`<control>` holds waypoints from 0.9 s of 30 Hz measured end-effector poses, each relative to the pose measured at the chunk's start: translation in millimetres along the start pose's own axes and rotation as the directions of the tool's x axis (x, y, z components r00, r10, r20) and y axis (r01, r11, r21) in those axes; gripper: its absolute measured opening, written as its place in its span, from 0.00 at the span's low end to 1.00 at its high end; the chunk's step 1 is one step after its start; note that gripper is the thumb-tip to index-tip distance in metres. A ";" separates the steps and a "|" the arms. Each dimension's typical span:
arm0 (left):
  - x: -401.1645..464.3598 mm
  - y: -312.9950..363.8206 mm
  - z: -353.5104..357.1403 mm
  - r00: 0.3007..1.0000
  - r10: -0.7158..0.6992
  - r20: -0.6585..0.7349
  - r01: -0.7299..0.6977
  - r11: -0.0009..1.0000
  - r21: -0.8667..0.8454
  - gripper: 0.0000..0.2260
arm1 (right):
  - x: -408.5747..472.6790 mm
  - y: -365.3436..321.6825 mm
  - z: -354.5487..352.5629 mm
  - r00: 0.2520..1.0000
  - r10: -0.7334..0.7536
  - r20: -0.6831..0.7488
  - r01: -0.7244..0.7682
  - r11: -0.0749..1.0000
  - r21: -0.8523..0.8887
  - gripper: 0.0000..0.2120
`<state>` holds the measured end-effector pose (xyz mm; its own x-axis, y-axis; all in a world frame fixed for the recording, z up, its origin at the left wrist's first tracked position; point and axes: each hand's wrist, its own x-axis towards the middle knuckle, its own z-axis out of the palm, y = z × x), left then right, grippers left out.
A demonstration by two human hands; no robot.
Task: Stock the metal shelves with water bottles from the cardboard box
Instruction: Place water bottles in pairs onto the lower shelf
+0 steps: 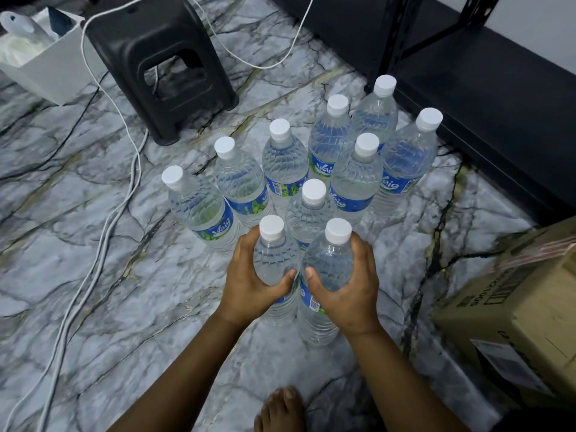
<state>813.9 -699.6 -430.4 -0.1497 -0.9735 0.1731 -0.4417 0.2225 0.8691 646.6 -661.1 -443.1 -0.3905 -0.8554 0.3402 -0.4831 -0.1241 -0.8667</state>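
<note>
Several clear water bottles with white caps and blue labels stand in a cluster (314, 169) on the marble-patterned floor. My left hand (249, 282) grips the upper body of the front-left bottle (274, 254). My right hand (349, 285) grips the front-right bottle (330, 263) beside it. Both bottles are upright, their bases on or near the floor. The black metal shelf (486, 98) runs along the upper right, its lowest board just above the floor. The cardboard box (526, 310) sits at the right edge, closed as far as I can see.
A black plastic stool (162, 63) stands behind the bottles. White and grey cables (103, 201) trail across the floor on the left. A white bin (46, 67) sits at the top left. A bare foot (280, 410) shows at the bottom.
</note>
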 end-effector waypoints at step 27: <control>-23.1 44.3 0.6 0.997 -0.004 0.081 0.000 0.999 0.040 0.34 | -11.6 -11.7 -39.3 0.998 0.049 0.029 -0.048 0.998 -0.030 0.34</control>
<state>797.2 -667.3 -396.2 -0.2195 -0.9667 0.1319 -0.4767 0.2242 0.8500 626.0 -630.0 -422.5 -0.3906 -0.8748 0.2866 -0.4869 -0.0679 -0.8708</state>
